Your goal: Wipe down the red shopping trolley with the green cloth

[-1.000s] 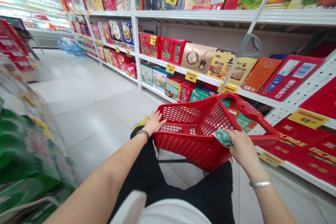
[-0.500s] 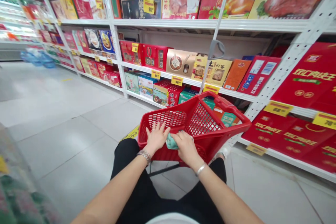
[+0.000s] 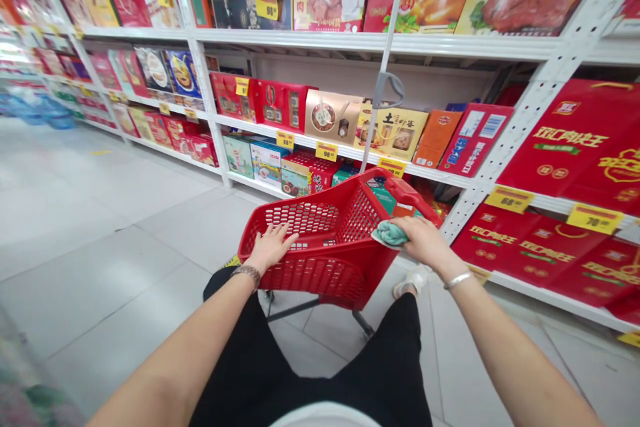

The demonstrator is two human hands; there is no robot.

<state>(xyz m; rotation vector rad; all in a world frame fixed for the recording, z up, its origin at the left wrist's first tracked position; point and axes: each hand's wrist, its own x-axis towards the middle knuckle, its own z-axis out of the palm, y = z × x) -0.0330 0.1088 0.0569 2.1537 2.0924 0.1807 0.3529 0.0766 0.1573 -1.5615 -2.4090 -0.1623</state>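
In the head view, the person's left hand (image 3: 270,247) lies open and flat on the near rim of a red plastic shopping basket (image 3: 320,273), its fingers spread and holding nothing. The right hand (image 3: 420,241) sits palm down at the basket's far right corner, curled over a crumpled teal cloth (image 3: 391,234) and seeming to pin it against the rim, though how tightly is hard to tell. The cloth pokes out from under that hand, toward the inside of the basket.

With both hands on the rim, the hold looks like one for pushing the basket, which stands on a low wheeled frame (image 3: 300,303) on the tile floor (image 3: 120,267). Taking anything from the shelves would need a hand free.

Just right of the basket runs white perforated metal shelving (image 3: 553,70), stacked with gift boxes. A tan box printed with a bowl (image 3: 325,117) stands on the middle shelf, and red boxes (image 3: 520,247) fill the lowest shelf at right. Yellow price tags (image 3: 326,151) line the shelf edges. A beaded bracelet (image 3: 247,271) circles the left wrist, a silver bangle (image 3: 458,280) the right.
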